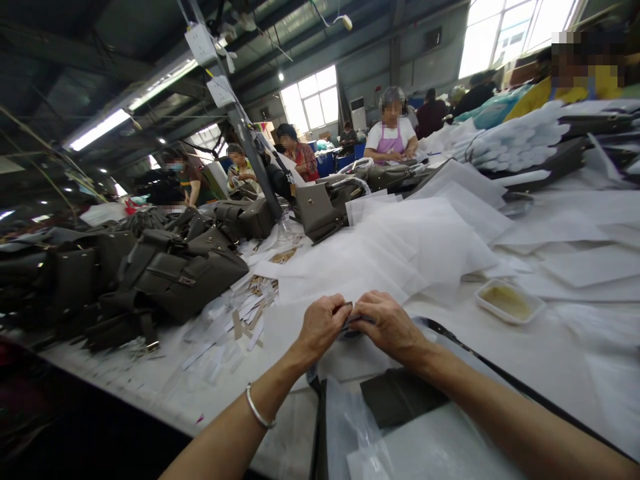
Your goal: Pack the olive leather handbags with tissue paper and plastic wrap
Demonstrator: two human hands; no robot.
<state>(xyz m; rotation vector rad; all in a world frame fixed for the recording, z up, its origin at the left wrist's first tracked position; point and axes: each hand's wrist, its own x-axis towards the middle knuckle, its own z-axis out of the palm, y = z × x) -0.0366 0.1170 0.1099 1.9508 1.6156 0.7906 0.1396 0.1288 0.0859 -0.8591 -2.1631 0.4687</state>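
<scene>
My left hand (pixel 323 325) and my right hand (pixel 390 330) meet over the table in front of me, fingers closed. Both pinch a dark strap (pixel 354 325), partly hidden by the fingers; one stretch of it looks wrapped in something thin. Below them lies a dark olive bag (pixel 400 398), partly covered by white sheets and clear plastic wrapping (pixel 350 420). A long black strap section (pixel 493 370) curves from near my right hand down to the right, passing behind my forearm.
Dark bags (pixel 175 280) are heaped at left. White sheets (pixel 400 240) spread ahead, with paper scraps (pixel 247 323) beside them. A shallow white tray (pixel 510 301) holds something yellowish. White rolls (pixel 520 140) are piled at back right. A metal post (pixel 257 153) rises ahead; several people work beyond.
</scene>
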